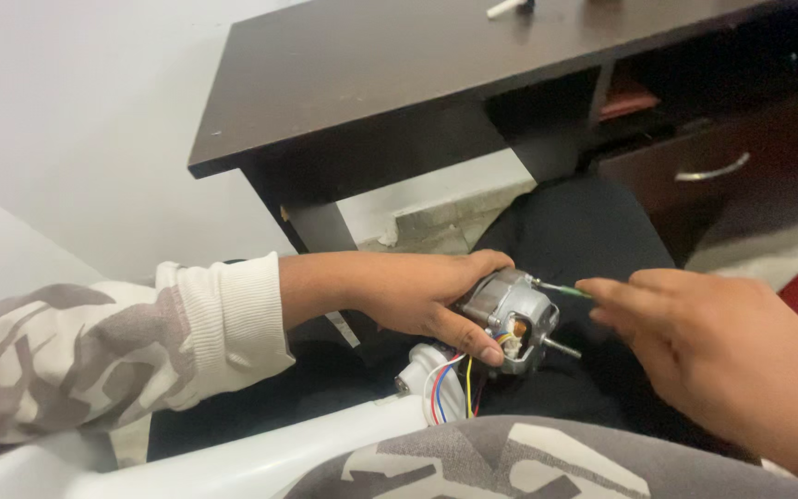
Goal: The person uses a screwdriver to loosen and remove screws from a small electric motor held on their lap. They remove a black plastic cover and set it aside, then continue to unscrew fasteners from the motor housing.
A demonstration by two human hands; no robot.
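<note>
Left arm comes in from the lower left, sleeve pushed back, left hand (417, 296) curled closed in a firm grip, thumb underneath. Right hand (722, 351) sits lower right, fingers pinched together pointing left.

The left hand (417, 296) grips a small grey electric motor (510, 319), fingers wrapped over its housing and thumb pressed beside the copper winding. A steel shaft sticks out of the motor toward the right hand (704, 346), which pinches a thin green-handled tool (565, 290) whose tip touches the motor's top edge. Red, blue, yellow and white wires (450, 388) run from under the motor into a white plastic tube (325, 444). Above the motor stands a dark brown desk (371, 83).
</note>
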